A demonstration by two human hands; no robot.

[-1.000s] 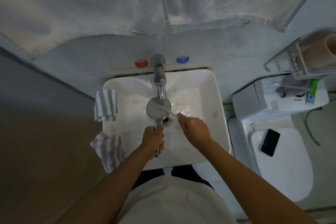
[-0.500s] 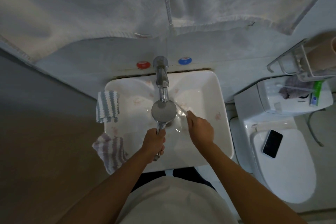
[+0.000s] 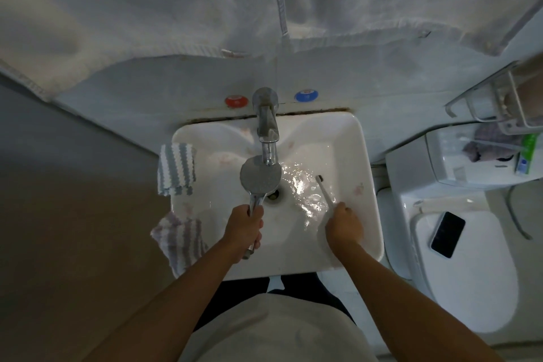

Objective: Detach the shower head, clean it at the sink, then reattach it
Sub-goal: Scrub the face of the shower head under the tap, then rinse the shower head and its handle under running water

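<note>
A chrome shower head [image 3: 260, 177] is held face up over the white sink [image 3: 364, 156], right under the tap spout [image 3: 268, 138]. My left hand [image 3: 244, 229] grips its handle near the sink's front. My right hand [image 3: 343, 225] holds a white toothbrush [image 3: 324, 189] with dark bristles, pointing away from me, to the right of the shower head and apart from it. Water ripples in the basin between the two.
Two striped cloths hang on the sink's left rim, one grey [image 3: 175, 168], one purple [image 3: 180, 239]. Red [image 3: 236, 101] and blue [image 3: 306, 96] knobs flank the tap. A toilet [image 3: 458, 288] with a phone [image 3: 447, 233] on its lid stands right. A towel [image 3: 264, 3] hangs above.
My right hand drew the toothbrush away from the shower head's face to the right side of the basin. The left hand kept its grip on the handle under the tap.
</note>
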